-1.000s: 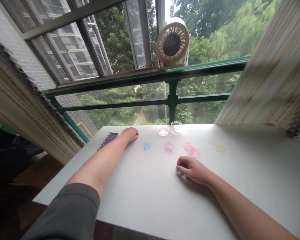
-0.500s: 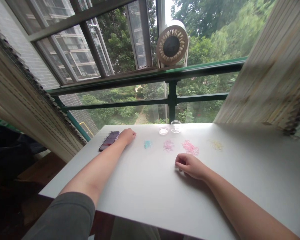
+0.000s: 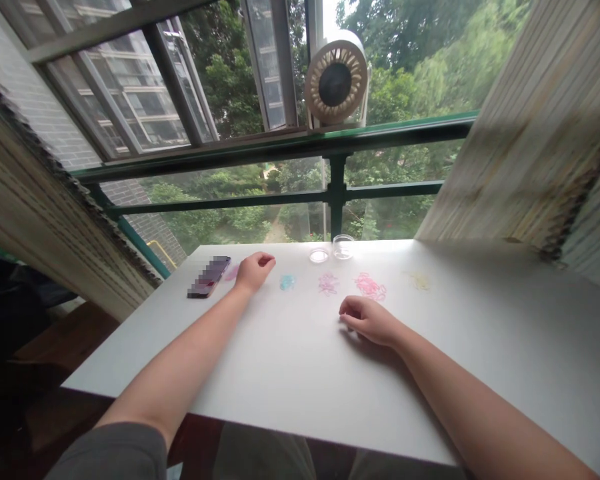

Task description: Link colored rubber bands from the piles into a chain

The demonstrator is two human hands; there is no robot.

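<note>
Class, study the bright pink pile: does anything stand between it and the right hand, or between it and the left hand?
Nothing visible stands between the right hand and the bright pink pile just beyond it. From the left hand, the blue pile and then the purple pile lie along the way.

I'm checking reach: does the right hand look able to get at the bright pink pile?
Probably yes: the right hand is just short of the bright pink pile, with nothing visible between them.
</note>
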